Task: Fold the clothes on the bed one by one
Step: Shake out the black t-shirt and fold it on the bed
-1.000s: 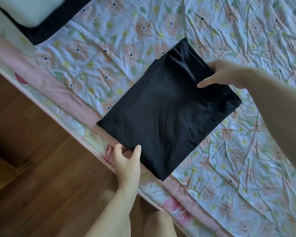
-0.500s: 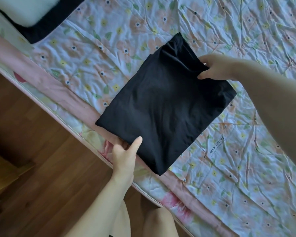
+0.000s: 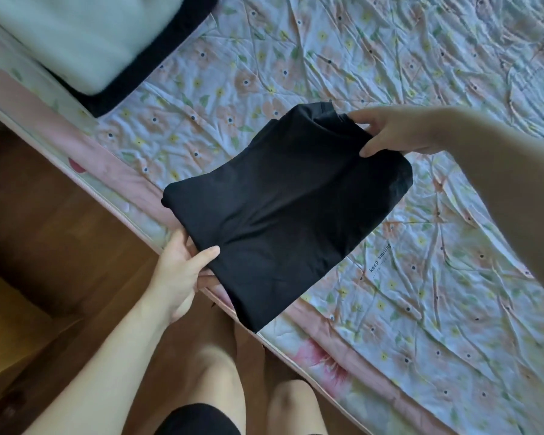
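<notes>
Below, floral bedsheet (image 3: pixel 342 51) meets wooden floor (image 3: pixel 44 221).

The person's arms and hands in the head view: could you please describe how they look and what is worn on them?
Both arms are bare, with no sleeves in view. The left hand and right hand wear no gloves, and no rings, watch or bracelets show on the fingers or wrists. Black shorts show at the bottom edge.
</notes>
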